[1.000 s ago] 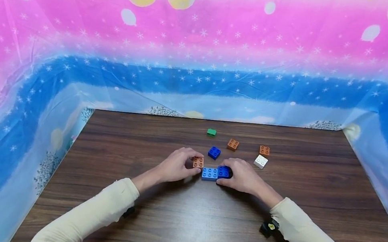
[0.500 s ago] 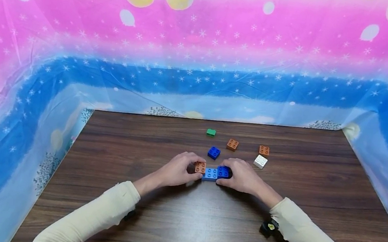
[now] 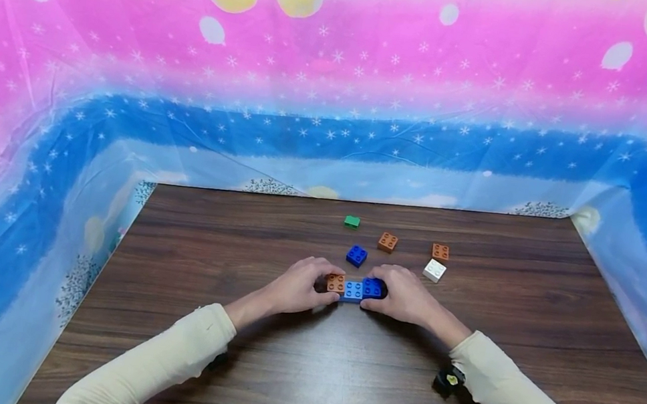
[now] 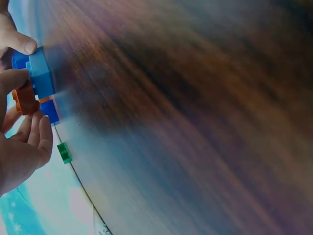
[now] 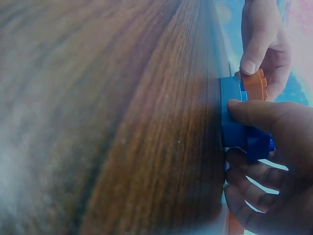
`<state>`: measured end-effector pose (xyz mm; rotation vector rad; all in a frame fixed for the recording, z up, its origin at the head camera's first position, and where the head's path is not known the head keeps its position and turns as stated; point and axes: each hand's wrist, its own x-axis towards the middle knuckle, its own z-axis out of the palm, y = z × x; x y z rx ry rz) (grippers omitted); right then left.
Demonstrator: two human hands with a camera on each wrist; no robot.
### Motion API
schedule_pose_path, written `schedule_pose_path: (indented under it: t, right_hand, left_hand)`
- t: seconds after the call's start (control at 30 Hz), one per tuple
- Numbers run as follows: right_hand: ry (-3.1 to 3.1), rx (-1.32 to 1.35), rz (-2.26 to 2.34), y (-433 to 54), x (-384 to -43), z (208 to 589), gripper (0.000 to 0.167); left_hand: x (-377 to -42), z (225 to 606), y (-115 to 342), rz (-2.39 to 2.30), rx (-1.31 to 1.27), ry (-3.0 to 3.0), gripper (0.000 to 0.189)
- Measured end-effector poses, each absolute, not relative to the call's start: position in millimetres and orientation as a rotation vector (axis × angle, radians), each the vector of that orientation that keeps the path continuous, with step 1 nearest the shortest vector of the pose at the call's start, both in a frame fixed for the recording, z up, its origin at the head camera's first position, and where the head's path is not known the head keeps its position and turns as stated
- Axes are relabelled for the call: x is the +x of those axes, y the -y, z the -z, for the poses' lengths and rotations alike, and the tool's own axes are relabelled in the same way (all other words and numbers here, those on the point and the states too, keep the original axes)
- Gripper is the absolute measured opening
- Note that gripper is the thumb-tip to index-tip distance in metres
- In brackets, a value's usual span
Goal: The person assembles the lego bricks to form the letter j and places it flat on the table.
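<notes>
In the head view, a light blue brick (image 3: 353, 290) lies on the table between both hands. My left hand (image 3: 301, 285) pinches an orange brick (image 3: 336, 282) between thumb and fingers over the left end of the light blue brick. A stud of the light blue brick shows beside the orange brick (image 5: 254, 87) in the right wrist view, where the orange one looks slightly raised. At the other end, a dark blue brick (image 3: 372, 287) sits on top. My right hand (image 3: 405, 295) grips that end, with its thumb (image 5: 244, 110) against the light blue side.
Farther back lie a loose dark blue brick (image 3: 356, 255), a green brick (image 3: 352, 222), an orange brick (image 3: 388, 241), a second orange brick (image 3: 441, 251) and a white brick (image 3: 434, 270). A patterned cloth (image 3: 332, 129) hangs behind the table (image 3: 302, 374).
My left hand has moved right and slightly nearer, bringing the orange brick from beside the light blue brick to over its left end. The right hand stays in place.
</notes>
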<state>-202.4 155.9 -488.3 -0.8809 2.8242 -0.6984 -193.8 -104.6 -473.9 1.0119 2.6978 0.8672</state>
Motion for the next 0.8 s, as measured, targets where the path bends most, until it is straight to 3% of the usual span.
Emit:
schedule_pose_path:
  t: [0.8]
  right_hand:
    - [-2.817,-0.872,0.689,-154.8,-202.6,487.2,0.038]
  left_hand:
    - [-197.6,474.8,104.1,-0.857,1.035,-2.687,0.046]
